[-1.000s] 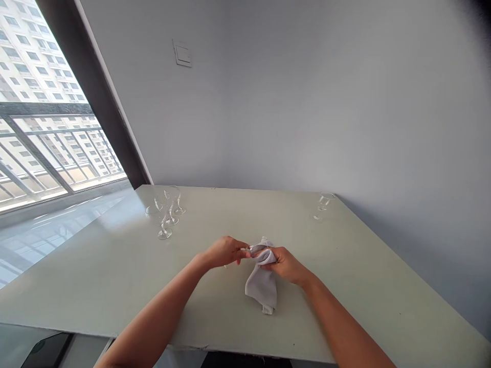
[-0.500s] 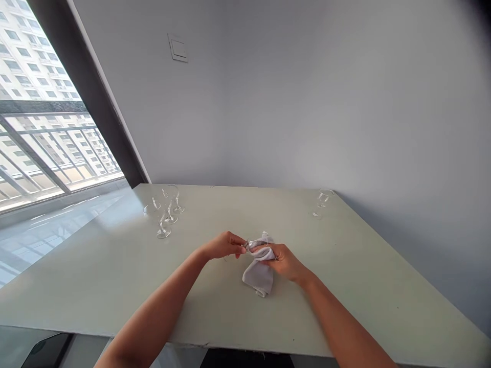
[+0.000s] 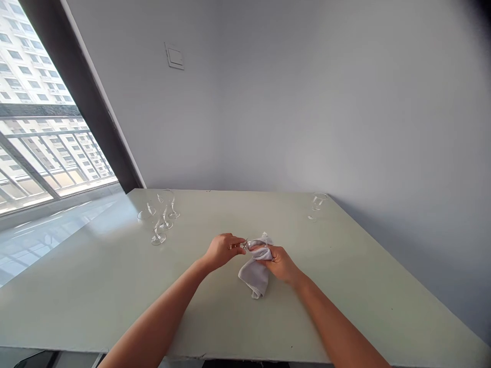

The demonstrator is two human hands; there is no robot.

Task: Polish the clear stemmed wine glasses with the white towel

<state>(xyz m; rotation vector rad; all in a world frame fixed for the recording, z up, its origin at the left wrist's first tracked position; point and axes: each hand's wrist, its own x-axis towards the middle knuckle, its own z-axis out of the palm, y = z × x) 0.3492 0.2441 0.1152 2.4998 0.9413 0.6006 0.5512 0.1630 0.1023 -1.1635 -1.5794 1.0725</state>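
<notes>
My left hand (image 3: 225,250) is closed on the stem of a clear wine glass (image 3: 246,245), which lies sideways between my two hands above the table. My right hand (image 3: 281,263) grips a white cloth (image 3: 254,278), bunched at the bowl end of the glass. The cloth's loose end hangs below my right fingers towards the tabletop. Fabric and fingers hide much of the bowl, and my left fingers cover part of the stem and foot.
Several clear stemmed glasses (image 3: 165,220) stand together at the table's far left. One more stemmed glass (image 3: 316,203) is near the far right corner. The pale table (image 3: 95,296) meets grey walls (image 3: 326,102), and a window (image 3: 42,148) is at left.
My left hand has turned slightly on the glass, its fingers now more wrapped round. The cloth's hanging end has swung a little left. The camera view has shifted slightly up and right.
</notes>
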